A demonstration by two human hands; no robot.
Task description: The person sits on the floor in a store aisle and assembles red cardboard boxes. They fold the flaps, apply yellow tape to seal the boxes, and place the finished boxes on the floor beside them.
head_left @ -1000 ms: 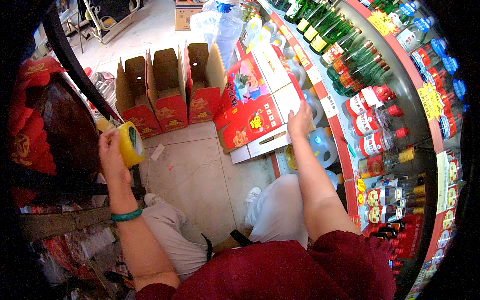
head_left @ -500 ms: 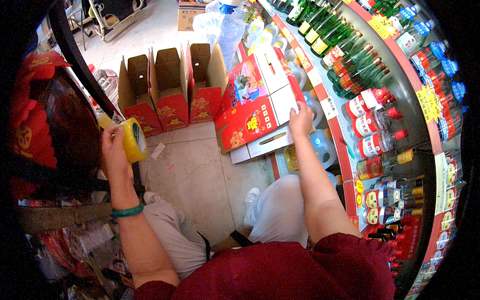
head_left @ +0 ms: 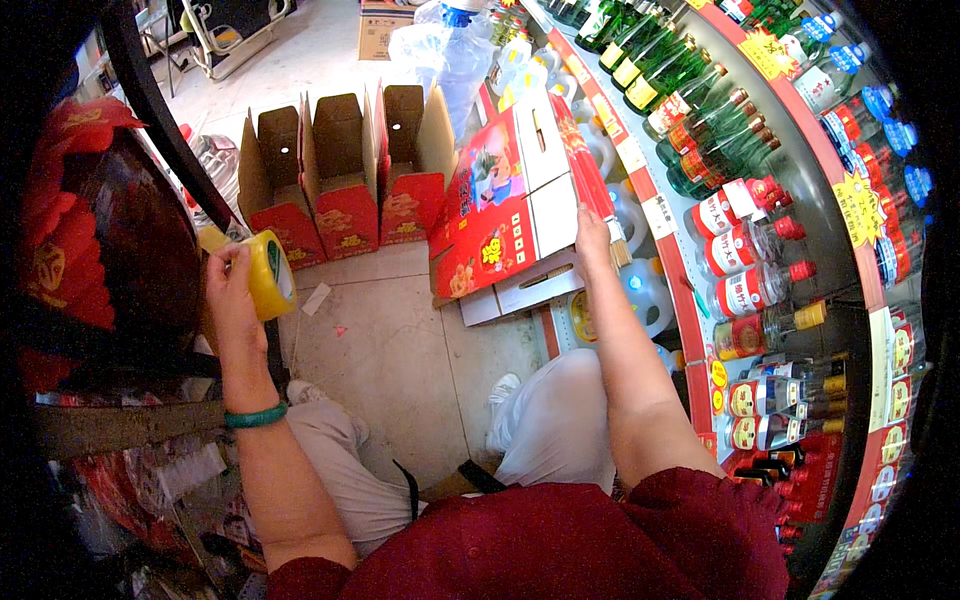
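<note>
My left hand [head_left: 234,305] is closed round a roll of yellow packing tape [head_left: 268,282], held out at the left above the floor. On the right, my right hand [head_left: 592,243] grips the right edge of a flat red-and-white cardboard carton [head_left: 495,215] with printed flowers. Its fingertips are partly hidden behind that edge. The carton leans at a slant on a stack of other flattened cartons, whose white panel [head_left: 530,290] shows beneath. To the left stand three open-topped red cartons [head_left: 335,210] in a row, brown inside.
Shelves of green glass bottles [head_left: 660,85] and clear bottles with red caps [head_left: 735,245] run along my right side. Big plastic jugs [head_left: 645,290] stand low under the shelf edge. A black post [head_left: 165,110] and red packages [head_left: 75,250] are at the left. Pale floor tiles [head_left: 400,330] lie between.
My right hand has shifted slightly left along the carton's edge, and more red edges show beside it. My left hand with the tape has hardly moved.
</note>
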